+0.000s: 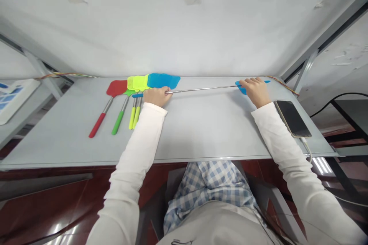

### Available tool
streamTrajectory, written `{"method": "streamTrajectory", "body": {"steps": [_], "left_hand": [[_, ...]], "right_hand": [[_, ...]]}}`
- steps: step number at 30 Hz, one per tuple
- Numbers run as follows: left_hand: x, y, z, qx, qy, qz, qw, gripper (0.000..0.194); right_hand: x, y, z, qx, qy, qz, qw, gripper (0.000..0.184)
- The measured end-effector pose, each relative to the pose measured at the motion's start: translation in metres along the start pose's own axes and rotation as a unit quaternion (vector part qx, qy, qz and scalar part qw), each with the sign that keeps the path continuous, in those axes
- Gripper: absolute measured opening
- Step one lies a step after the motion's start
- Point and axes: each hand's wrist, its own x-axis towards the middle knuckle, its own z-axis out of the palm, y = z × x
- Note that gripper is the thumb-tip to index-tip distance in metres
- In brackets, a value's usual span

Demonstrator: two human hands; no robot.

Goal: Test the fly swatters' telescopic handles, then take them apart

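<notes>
A blue fly swatter with a long, thin metal rod (pixel 204 89) stretches level between my two hands above the table. My left hand (pixel 157 96) is closed around its handle end, and a blue tip sticks out to the left. At the other end, my right hand (pixel 255 91) grips the blue swatter head, which shows on both sides of the fingers. Behind and left of my left hand lie other swatters: a red one (pixel 116 88), a green one (pixel 117 122), yellow ones (pixel 140 82) and blue heads (pixel 163 80), overlapping in a row.
On the grey table (pixel 201 134) a phone (pixel 293 118) lies at the right, with a white cable plugged in. A white wall stands behind the table. Coloured wires run along both back corners, beside metal frame posts (pixel 303 74). A white device (pixel 17 97) sits at the far left.
</notes>
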Motion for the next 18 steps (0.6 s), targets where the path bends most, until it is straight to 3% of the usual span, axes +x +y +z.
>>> {"method": "streamTrajectory", "body": {"steps": [3, 9, 14, 18], "left_hand": [[0.000, 0.009, 0.000, -0.008, -0.019, 0.011, 1.000, 0.040], [-0.010, 0.054, -0.001, 0.011, -0.051, 0.124, 0.991, 0.039], [-0.019, 0.076, -0.005, 0.025, -0.097, 0.147, 0.984, 0.039], [-0.025, 0.090, -0.004, 0.020, -0.128, 0.169, 0.977, 0.038]], "right_hand": [[0.002, -0.006, -0.007, 0.024, -0.001, -0.027, 0.999, 0.027], [0.006, -0.045, -0.012, 0.071, -0.018, -0.137, 0.988, 0.031], [0.005, -0.065, -0.024, 0.056, 0.032, -0.139, 0.988, 0.031], [0.003, -0.085, -0.033, 0.054, 0.061, -0.185, 0.979, 0.028]]}}
